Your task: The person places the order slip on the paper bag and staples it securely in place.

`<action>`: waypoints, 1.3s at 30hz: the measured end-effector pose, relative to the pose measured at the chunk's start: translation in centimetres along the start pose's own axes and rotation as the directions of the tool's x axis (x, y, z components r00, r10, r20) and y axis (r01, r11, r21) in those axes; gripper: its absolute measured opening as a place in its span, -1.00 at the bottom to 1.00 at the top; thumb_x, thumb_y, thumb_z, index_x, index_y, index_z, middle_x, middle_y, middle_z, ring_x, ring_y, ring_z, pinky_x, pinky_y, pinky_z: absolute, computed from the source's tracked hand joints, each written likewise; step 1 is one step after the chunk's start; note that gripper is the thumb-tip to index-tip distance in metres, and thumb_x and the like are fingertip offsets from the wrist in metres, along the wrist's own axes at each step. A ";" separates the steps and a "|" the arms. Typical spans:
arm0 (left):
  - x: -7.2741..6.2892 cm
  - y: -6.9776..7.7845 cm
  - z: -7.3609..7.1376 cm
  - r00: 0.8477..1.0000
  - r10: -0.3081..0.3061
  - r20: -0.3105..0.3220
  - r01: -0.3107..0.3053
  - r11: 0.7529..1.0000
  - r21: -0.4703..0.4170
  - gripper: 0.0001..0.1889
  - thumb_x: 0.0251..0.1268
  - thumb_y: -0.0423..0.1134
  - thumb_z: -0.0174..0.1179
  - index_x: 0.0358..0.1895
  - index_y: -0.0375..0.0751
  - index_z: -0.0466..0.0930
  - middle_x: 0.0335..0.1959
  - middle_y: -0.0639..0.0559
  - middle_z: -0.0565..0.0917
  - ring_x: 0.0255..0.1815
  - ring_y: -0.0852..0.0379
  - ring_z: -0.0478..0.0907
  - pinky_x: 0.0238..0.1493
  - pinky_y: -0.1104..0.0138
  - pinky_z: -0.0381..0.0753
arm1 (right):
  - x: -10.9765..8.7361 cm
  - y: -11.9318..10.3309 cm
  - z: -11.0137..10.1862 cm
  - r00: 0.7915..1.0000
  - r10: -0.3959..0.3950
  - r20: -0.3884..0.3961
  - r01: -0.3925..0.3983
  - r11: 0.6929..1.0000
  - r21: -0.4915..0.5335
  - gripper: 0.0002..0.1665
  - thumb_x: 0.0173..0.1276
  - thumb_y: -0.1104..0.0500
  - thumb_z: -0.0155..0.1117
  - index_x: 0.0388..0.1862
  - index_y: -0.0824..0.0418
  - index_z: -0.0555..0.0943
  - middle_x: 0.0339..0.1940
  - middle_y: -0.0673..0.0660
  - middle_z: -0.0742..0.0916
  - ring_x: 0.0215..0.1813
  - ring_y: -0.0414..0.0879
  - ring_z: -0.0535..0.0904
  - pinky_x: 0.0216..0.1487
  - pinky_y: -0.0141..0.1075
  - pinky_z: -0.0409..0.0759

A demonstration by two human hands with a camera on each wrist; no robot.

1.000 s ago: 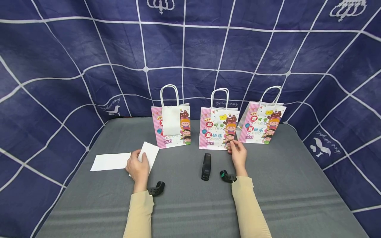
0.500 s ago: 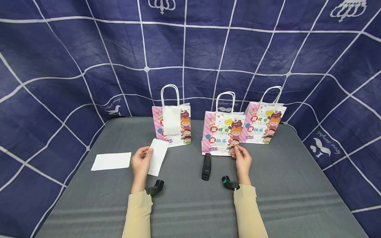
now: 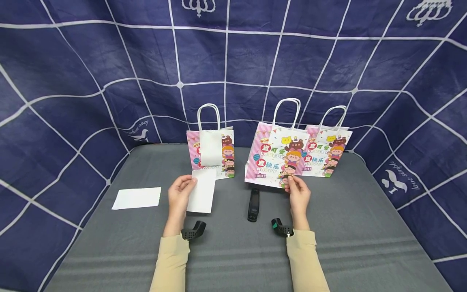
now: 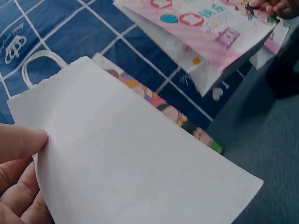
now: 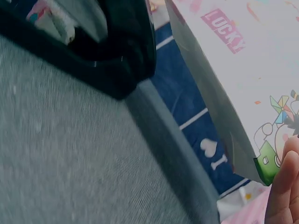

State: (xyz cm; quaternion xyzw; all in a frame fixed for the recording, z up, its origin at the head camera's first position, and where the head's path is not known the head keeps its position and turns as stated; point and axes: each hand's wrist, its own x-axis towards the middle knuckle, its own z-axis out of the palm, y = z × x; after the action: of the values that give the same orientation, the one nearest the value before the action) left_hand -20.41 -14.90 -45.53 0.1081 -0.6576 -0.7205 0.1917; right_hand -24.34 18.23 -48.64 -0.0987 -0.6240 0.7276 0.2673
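Observation:
My left hand pinches a white slip of paper by its left edge, thumb in front, in front of the left gift bag. In the left wrist view the paper fills much of the frame, its top edge slightly ragged. My right hand pinches the lower right corner of the middle gift bag, a pink and white paper bag with cartoon figures and twisted white handles. That bag tilts, raised off the table. The right wrist view shows thumb and fingers at the bag's green-printed corner.
The left gift bag stands with a white slip over its front. The right gift bag stands partly behind the middle one. A black stapler lies between my hands. Another white slip lies on the grey table at left.
My left hand has lifted the paper slip from beside the other slip and moved it right. My right hand has pulled the middle bag rightward and raised it.

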 end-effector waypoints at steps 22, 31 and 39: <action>-2.1 3.9 2.5 0.972 0.185 0.146 -0.158 0.970 -0.183 -0.80 0.08 -0.41 0.35 -0.30 -0.49 0.57 -0.44 -0.01 0.65 -0.40 0.18 0.55 -0.30 0.41 0.55 | -3.0 -5.9 3.5 0.963 -0.060 0.263 0.069 0.997 -0.024 -0.78 0.30 0.42 0.17 -0.21 0.65 0.52 -0.57 0.16 0.64 -0.63 -0.24 0.53 -0.57 -0.46 0.52; -2.3 4.5 2.7 0.970 0.227 0.091 -0.215 0.968 -0.132 -0.82 0.10 -0.46 0.31 -0.27 -0.53 0.57 -0.46 0.12 0.63 -0.44 0.22 0.51 -0.34 0.46 0.52 | -3.7 -6.4 4.1 0.931 -0.040 0.364 0.059 0.997 -0.042 -0.81 0.30 0.43 0.17 -0.22 0.63 0.53 -0.57 0.27 0.64 -0.63 -0.22 0.51 -0.57 -0.45 0.51; -2.7 5.1 3.0 0.955 0.296 -0.013 -0.294 0.941 -0.165 -0.79 0.07 -0.51 0.31 -0.30 -0.64 0.53 -0.49 0.15 0.63 -0.48 0.27 0.53 -0.38 0.50 0.52 | -4.3 -6.7 4.6 0.885 -0.026 0.466 0.072 0.994 -0.080 -0.83 0.32 0.43 0.14 -0.22 0.60 0.52 -0.58 0.43 0.58 -0.62 -0.22 0.50 -0.56 -0.44 0.51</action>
State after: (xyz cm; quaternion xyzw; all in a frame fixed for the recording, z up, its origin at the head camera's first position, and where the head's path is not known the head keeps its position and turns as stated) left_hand -18.49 -11.41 -40.43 -0.0123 -0.6057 -0.7361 0.3018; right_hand -21.08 12.62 -42.06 0.0812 -0.7060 0.6926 0.1237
